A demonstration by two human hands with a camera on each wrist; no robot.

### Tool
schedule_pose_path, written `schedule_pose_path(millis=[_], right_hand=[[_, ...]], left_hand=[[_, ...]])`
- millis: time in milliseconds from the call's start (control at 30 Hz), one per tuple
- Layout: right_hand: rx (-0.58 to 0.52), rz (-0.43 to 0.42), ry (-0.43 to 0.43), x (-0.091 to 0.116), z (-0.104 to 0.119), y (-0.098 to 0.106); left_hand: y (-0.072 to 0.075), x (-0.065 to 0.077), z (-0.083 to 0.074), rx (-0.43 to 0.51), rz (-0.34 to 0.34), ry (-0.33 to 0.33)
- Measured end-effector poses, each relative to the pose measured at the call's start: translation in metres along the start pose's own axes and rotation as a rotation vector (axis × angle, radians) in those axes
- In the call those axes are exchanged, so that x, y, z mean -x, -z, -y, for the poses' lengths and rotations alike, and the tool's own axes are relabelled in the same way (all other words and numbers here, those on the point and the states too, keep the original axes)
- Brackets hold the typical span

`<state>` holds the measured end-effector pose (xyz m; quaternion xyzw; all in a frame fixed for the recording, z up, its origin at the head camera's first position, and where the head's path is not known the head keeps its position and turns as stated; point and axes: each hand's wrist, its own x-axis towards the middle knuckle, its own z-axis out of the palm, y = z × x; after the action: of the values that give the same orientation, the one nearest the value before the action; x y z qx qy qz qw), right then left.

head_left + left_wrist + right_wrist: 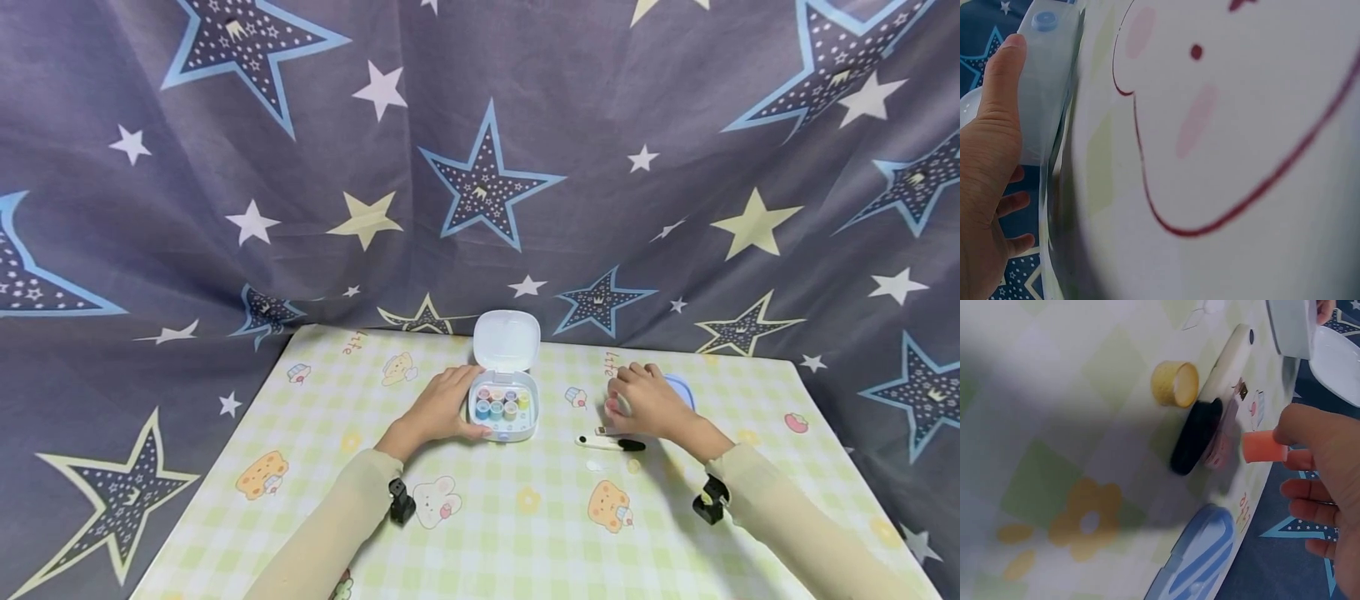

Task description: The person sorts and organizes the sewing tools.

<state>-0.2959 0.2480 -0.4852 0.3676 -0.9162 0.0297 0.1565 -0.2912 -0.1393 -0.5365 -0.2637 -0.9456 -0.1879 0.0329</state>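
A small white plastic box (pixel 535 417) with its lid (pixel 507 340) raised holds several colourful thread spools (pixel 497 408) in rows. My left hand (pixel 442 404) grips the box's left side, thumb along the front; in the left wrist view that thumb (pixel 1005 78) lies near the blue latch button (pixel 1044 20). To the right, my right hand (pixel 648 402) pinches an orange thread spool (pixel 1264 447) between thumb and finger, above the table. Below it lie a white tool with a black end (pixel 1197 434) and a pink strip (pixel 1224 437). A yellow spool (pixel 1175 384) stands beside the tool.
A blue-striped, rounded piece (pixel 1200 553) lies behind my right hand, partly hidden by it in the head view. The table wears a green checked cloth (pixel 525 533) with cartoon prints. Dark star-patterned fabric (pixel 480 275) hangs behind the table's far edge.
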Motion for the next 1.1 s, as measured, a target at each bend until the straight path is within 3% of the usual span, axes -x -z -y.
schedule_pose_path(millis=[400,633,1100], right_hand=[[-0.143,-0.139,-0.016,-0.029,0.018,0.000],[-0.231,-0.135,-0.054,-0.049,0.026,0.011],[-0.284,-0.143,-0.052,-0.075,0.054,0.026]], left_hand=[[-0.002,0.001,0.000,0.005,0.004,-0.009],[-0.002,0.000,0.003,0.002,-0.016,-0.020],[0.000,0.000,0.001,-0.001,-0.008,-0.018]])
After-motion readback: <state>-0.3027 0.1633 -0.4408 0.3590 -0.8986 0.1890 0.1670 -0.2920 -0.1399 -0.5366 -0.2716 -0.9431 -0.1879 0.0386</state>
